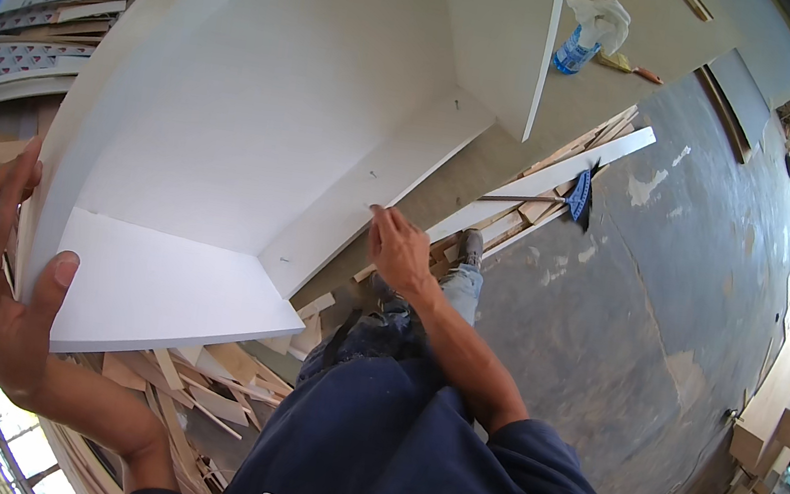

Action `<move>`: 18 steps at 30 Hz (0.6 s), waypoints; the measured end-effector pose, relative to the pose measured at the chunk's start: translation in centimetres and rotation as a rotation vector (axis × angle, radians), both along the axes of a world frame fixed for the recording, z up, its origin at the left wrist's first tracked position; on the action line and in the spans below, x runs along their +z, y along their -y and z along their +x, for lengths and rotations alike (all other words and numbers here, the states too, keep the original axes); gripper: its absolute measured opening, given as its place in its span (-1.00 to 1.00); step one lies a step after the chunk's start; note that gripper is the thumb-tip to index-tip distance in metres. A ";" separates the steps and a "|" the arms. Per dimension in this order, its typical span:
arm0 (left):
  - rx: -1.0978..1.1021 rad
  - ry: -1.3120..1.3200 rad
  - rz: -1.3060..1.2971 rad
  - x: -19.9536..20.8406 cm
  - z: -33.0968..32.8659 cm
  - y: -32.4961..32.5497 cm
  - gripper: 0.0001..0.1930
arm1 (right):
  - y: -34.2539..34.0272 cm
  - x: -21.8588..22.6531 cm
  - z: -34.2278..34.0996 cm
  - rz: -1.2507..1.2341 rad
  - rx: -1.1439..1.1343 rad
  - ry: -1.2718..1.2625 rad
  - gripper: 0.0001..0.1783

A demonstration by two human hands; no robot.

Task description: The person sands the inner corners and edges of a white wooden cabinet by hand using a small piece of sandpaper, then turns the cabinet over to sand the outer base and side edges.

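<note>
A white box-shaped cabinet (pixel 233 103) stands tilted in front of me, its inside facing me. My left hand (pixel 7 273) rests against its left edge, fingers stretched along the outside and thumb apart at the inner corner. A narrow white strip (pixel 328 222) runs along the cabinet's right inner side, with several small screws or nails (pixel 372 174) sticking out of it. My right hand (pixel 401 253) is closed in a pinch at this strip's outer edge. Whatever lies between its fingertips is too small to make out.
Beyond the cabinet stand a blue container (pixel 574 52) with a crumpled white bag and a brush with a reddish handle (pixel 646 75). A blue broom (pixel 579 194) lies across long boards (pixel 621 145) near my foot. Wood offcuts (pixel 225 380) are heaped beneath the cabinet.
</note>
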State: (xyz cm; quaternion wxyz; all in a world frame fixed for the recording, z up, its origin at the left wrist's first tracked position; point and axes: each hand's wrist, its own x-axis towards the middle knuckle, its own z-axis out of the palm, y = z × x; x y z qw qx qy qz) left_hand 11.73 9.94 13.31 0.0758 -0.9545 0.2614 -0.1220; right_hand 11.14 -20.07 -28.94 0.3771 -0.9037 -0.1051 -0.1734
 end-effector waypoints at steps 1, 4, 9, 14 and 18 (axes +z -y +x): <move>0.025 0.012 0.006 0.0 0.1 -0.1 -0.27 | 1.3 -0.1 0.7 0.081 -0.043 0.011 -0.72; 0.037 0.017 -0.015 0.0 0.8 0.2 -0.27 | 5.8 -3.2 3.5 0.378 -0.401 -0.009 -0.83; 0.059 -0.019 -0.066 -0.1 1.1 -0.3 -0.27 | 7.2 -0.9 5.1 1.040 -0.429 -0.574 -0.81; 0.043 -0.032 -0.024 0.0 1.5 -1.4 -0.31 | 4.9 -0.7 4.4 1.233 -0.356 -0.588 -0.82; -0.002 -0.086 0.033 0.8 2.1 -2.6 -0.33 | 4.5 -1.5 4.4 1.267 -0.375 -0.567 -0.83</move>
